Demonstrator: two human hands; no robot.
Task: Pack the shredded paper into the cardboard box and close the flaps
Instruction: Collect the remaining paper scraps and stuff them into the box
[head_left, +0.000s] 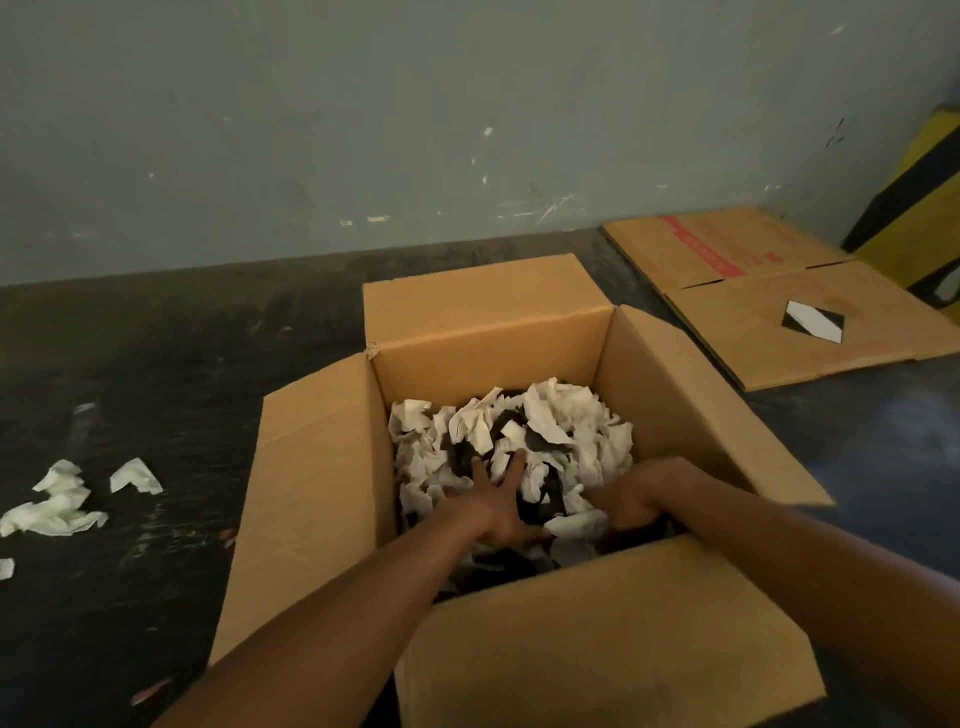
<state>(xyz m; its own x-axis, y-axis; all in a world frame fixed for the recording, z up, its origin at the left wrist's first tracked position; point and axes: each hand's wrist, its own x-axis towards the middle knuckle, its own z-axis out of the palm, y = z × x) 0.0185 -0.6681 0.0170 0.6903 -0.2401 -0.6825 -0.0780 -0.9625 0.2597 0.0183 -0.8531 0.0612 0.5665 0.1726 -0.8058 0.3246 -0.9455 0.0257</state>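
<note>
Both hands (left hand (501, 506) flat) in box (317, 467), on paper (550, 421)

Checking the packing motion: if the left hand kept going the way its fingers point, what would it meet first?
Most likely more shredded paper just ahead of the left hand, then the box's far wall; depth is uncertain.

My left hand (501, 512) presses into crumpled, matt white paper scraps (545, 431) mixed with dark pieces. The box (322, 467) around them is plain brown cardboard, smooth and dull. The floor (130, 364) looks dark, scuffed and rough; the wall (363, 130) is chipped matt paint.
</note>
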